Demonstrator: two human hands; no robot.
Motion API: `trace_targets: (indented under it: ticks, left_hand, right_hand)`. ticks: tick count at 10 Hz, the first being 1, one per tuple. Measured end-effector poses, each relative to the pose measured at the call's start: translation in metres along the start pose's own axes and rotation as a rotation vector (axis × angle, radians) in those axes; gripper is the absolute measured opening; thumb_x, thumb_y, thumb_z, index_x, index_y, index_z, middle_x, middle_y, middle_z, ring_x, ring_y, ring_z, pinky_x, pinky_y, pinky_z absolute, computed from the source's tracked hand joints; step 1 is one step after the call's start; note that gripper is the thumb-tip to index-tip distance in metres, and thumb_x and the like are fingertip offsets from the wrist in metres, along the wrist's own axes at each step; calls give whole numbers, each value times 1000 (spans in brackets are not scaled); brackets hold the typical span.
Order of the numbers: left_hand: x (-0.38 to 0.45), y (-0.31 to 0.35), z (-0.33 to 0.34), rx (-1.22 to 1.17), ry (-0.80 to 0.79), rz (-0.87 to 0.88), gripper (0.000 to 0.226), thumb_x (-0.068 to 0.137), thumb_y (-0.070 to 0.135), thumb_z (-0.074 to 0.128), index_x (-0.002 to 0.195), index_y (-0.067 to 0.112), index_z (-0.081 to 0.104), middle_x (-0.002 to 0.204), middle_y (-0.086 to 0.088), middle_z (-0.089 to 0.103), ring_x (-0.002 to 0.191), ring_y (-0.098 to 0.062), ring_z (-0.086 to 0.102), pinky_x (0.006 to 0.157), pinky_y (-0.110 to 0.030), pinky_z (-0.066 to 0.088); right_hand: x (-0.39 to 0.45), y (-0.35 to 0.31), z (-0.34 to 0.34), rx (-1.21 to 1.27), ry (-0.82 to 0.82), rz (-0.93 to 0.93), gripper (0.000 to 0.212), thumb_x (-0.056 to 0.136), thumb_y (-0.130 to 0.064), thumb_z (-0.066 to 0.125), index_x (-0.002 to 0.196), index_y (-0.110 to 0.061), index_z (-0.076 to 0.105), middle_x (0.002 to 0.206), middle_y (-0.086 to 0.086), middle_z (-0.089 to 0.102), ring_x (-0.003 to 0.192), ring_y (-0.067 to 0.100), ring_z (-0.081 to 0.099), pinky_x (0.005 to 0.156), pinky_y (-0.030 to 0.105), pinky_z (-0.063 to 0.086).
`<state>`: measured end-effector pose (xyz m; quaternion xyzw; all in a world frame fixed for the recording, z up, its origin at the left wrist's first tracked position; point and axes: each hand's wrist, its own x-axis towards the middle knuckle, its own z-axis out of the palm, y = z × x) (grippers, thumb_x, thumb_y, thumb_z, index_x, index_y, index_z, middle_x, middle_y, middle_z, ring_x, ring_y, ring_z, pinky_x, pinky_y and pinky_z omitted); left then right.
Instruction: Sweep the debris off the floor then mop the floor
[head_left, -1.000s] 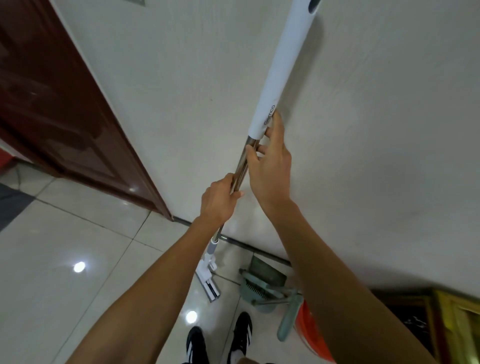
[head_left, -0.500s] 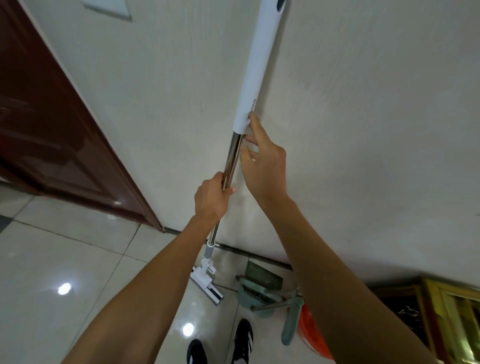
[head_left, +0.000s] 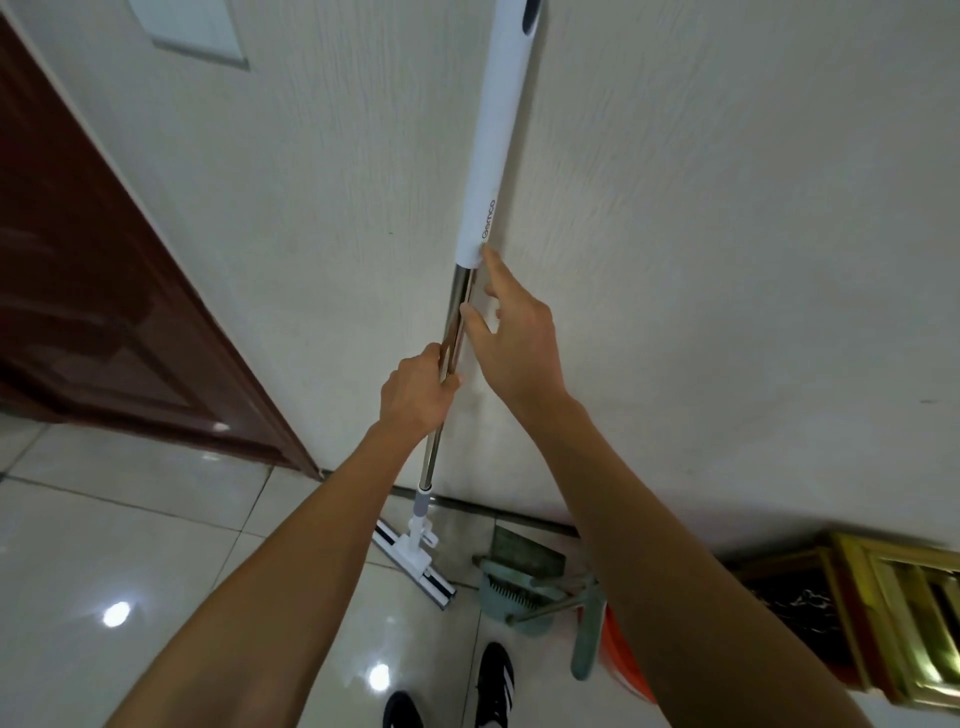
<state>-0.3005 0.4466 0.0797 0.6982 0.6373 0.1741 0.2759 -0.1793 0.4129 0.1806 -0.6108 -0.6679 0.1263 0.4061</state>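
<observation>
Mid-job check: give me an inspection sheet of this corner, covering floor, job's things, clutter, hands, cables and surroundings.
Surface: glossy pale floor tiles, lamp glare spots; no debris seen.
Job's things: mop upright against the wall, flat head on the floor; green dustpan and broom handle lying beside it.
Clutter: orange bucket, mostly hidden by the right forearm; gold-framed item at right.
Hands: left hand grips the metal shaft; right hand open, fingertips at the white sleeve's lower end.
Cables: nothing seen.
Surroundings: textured white wall, dark red door, wall plate.
</observation>
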Motion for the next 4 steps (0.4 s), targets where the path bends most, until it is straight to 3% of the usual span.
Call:
trace_targets:
  ticks: [2, 4]
  left_hand:
    - [-17, -11, -14, 61, -19, 72, 52, 103, 43, 50, 149, 19, 44, 139, -8, 60, 121, -29, 59, 95, -41, 49]
    - [-40, -21, -37, 249, -5, 140, 49, 104, 43, 46, 147, 18, 46, 131, -9, 63, 118, -29, 59, 93, -42, 51]
  right_hand:
    - [-21, 1, -9, -62, -122, 62, 40, 102, -23, 54, 139, -8, 55, 133, 6, 63, 119, 25, 60, 104, 34, 46]
    - [-46, -6, -17, -222, -321, 175, 43, 104, -32, 48, 143, -14, 53, 141, 5, 58, 132, 27, 49, 107, 36, 39]
